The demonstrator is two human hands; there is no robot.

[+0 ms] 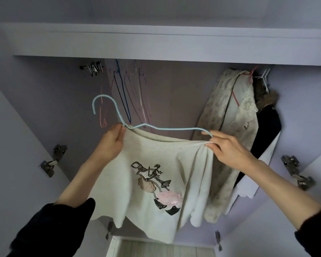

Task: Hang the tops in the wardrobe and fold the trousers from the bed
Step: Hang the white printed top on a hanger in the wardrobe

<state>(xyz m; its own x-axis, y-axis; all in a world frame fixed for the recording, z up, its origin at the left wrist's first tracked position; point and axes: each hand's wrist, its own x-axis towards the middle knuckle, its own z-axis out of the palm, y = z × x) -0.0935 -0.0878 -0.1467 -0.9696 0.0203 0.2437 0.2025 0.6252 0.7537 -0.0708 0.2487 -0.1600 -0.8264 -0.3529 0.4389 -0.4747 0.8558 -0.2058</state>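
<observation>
Inside the open wardrobe (44, 93), held up near the camera: one cream top (156, 164) on one light-blue wire hanger (167, 128). Pale, soft fabric, wide neckline, hem hanging in loose folds. Front print: dark key-ring and chain motif, tan shape, pink flower, black patches lower down.

Counts: 1 top in hand, 1 blue hanger carrying it. Hook of that hanger up and left, clear of everything, not on a rail. Far left, a bunch of empty wire hangers (126, 93) in blue, pink and purple tones; too blurred and overlapped for an exact count. Far right, hung clothes: 1 cream patterned garment (228, 108), 1 dark coat with fur trim (267, 115), something white (248, 182) below that. 4 door hinges (53, 160) visible, two per side.

Left hand (109, 143): pinched shut on the top's left shoulder, right at the base of the hanger hook, fingers curled over fabric. Right hand (228, 149): thumb and forefinger closed on the top's right shoulder edge, hanger's right end touching the fingertips. Top stretched between both hands, body of it hanging below and between the forearms. Dark sleeves (50, 229) on both arms.
</observation>
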